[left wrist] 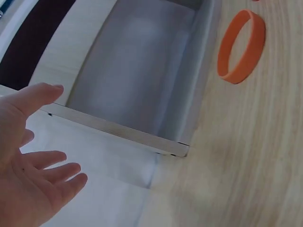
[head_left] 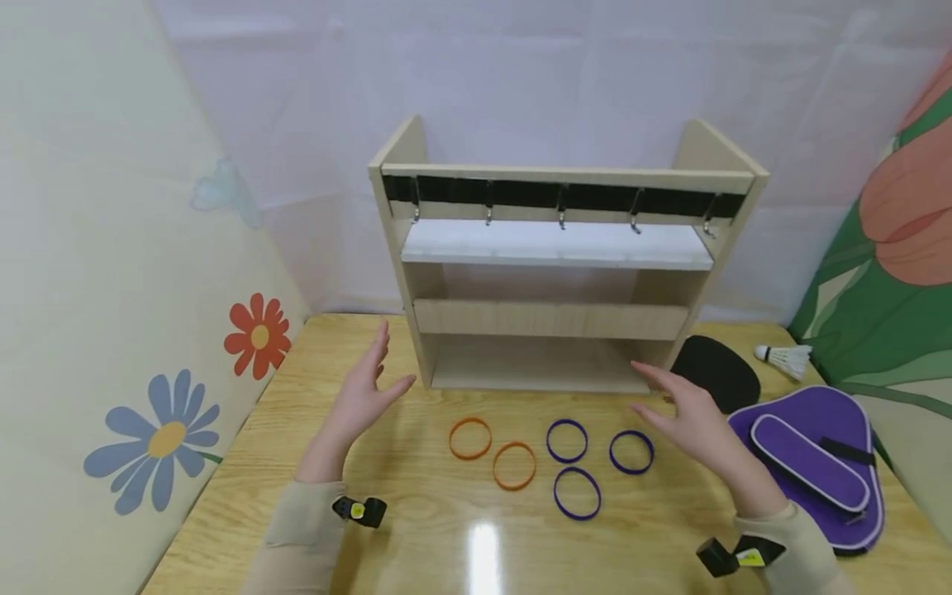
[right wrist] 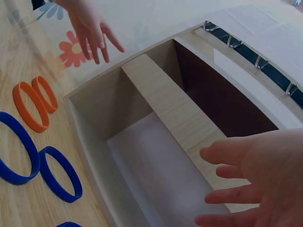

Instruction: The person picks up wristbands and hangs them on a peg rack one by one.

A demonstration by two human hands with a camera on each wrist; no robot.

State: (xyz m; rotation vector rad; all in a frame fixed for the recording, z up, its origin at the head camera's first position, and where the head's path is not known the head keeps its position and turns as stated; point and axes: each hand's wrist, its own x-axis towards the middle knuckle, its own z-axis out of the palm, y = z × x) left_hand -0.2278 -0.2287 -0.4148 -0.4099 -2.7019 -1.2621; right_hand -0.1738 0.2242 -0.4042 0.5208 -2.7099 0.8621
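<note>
My left hand [head_left: 360, 401], its fingers extended and thumb apart, is held in the air near the left side of a wooden shelf rack [head_left: 550, 321]. On the other side my right hand [head_left: 695, 417] hovers near the rack's lower right corner, fingers stretched out, holding nothing. Between the hands, flat on the table, lie two orange wristbands, one on the left [head_left: 470, 457] and one nearer me [head_left: 515, 488]. Three blue wristbands lie to their right: a far one [head_left: 567, 460], a near one [head_left: 577, 517] and a right one [head_left: 631, 472]. Neither hand touches a band.
Several metal hooks [head_left: 563, 216] hang along a black strip [head_left: 524, 195] on the rack's upper front. Right of the rack are a black rounded object [head_left: 717, 372], a shuttlecock [head_left: 785, 359] and a purple zipped case [head_left: 811, 413]. Flower-patterned cloth [head_left: 149, 248] borders the wooden table [head_left: 416, 545].
</note>
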